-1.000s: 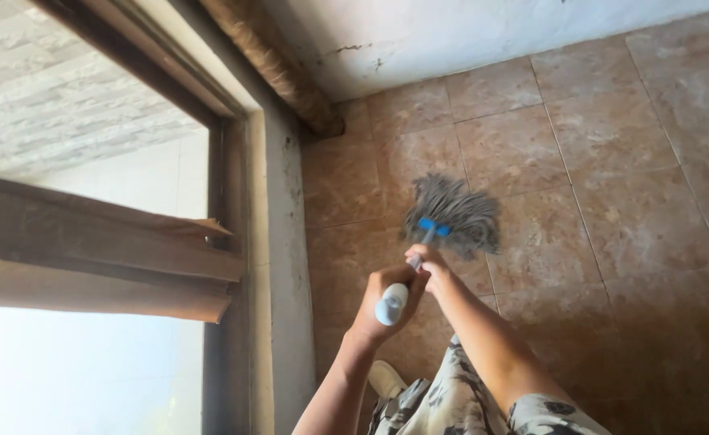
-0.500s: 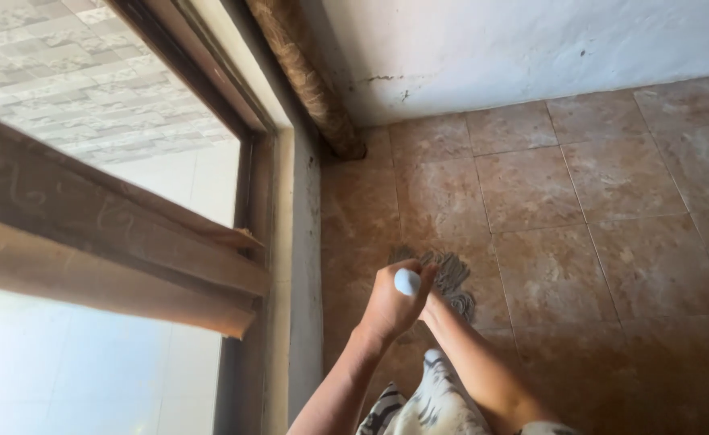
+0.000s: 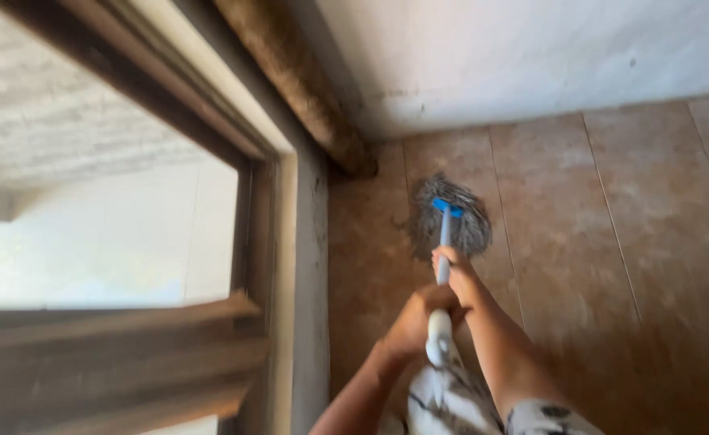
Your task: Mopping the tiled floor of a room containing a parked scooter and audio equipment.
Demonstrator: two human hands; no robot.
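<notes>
Both hands grip a mop handle (image 3: 443, 266): the right hand (image 3: 454, 272) wraps it higher up, the left hand (image 3: 415, 321) clenches near its white end. The grey mop head (image 3: 451, 216) (blue clip) sits on the brown tile floor (image 3: 612, 242) at 12 o'clock, near the white wall (image 3: 531, 56)

bare forearms (image 3: 499, 354), white dark-patterned garment (image 3: 451, 403)

Wooden beam (image 3: 113, 354) motion-blurred, both forearms cut off by bottom edge, mop handle (image 3: 441, 266) partly hidden inside hands (image 3: 439, 298)
</notes>
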